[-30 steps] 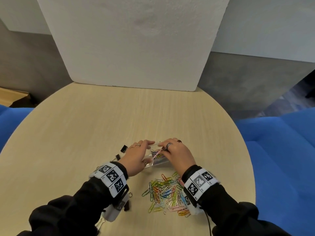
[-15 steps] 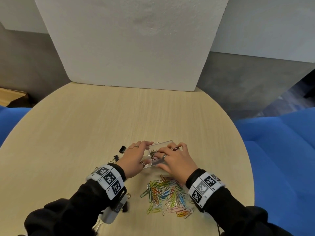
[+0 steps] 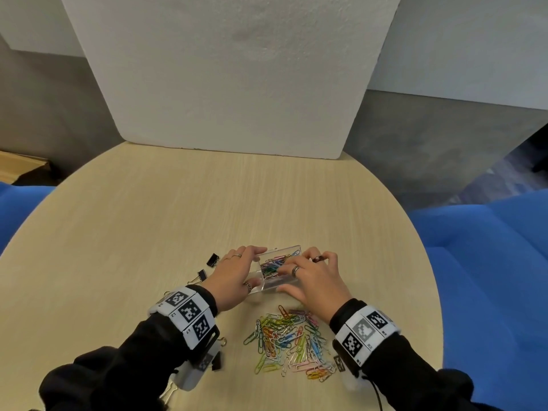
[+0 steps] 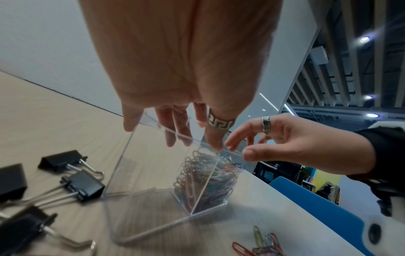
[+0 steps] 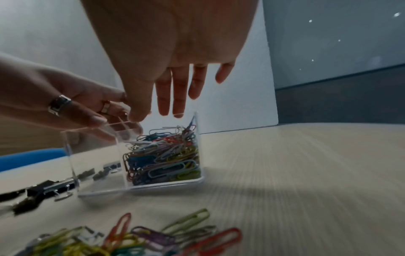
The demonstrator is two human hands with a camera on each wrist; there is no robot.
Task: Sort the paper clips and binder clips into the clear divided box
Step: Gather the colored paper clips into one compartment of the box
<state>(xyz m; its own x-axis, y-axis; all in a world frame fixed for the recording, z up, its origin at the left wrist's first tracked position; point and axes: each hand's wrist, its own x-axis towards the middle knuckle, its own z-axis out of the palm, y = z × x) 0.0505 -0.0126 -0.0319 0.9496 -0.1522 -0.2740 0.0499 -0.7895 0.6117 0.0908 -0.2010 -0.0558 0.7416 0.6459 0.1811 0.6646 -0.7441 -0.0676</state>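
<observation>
The clear divided box (image 3: 281, 284) stands on the table in front of me. Its right compartment holds coloured paper clips (image 5: 164, 155); the left one (image 4: 140, 181) shows only bare floor. My left hand (image 3: 257, 269) grips the box's left end, thumb on the near rim and fingers on the far rim. Over the clip compartment my right hand (image 5: 157, 114) hovers with straight fingers, holding nothing. A loose pile of paper clips (image 3: 290, 342) lies nearer to me. Black binder clips (image 3: 213, 259) lie left of the box.
The round wooden table (image 3: 148, 232) has its right edge close to my right wrist. A white foam board (image 3: 231, 84) stands along the far edge. Blue seats (image 3: 489, 262) flank the table. More binder clips (image 3: 218, 363) lie under my left wrist.
A second ago my right hand pinched a pink paper clip above the box; now its fingers are spread over the compartment and hold nothing. My left hand has kept its grip on the box.
</observation>
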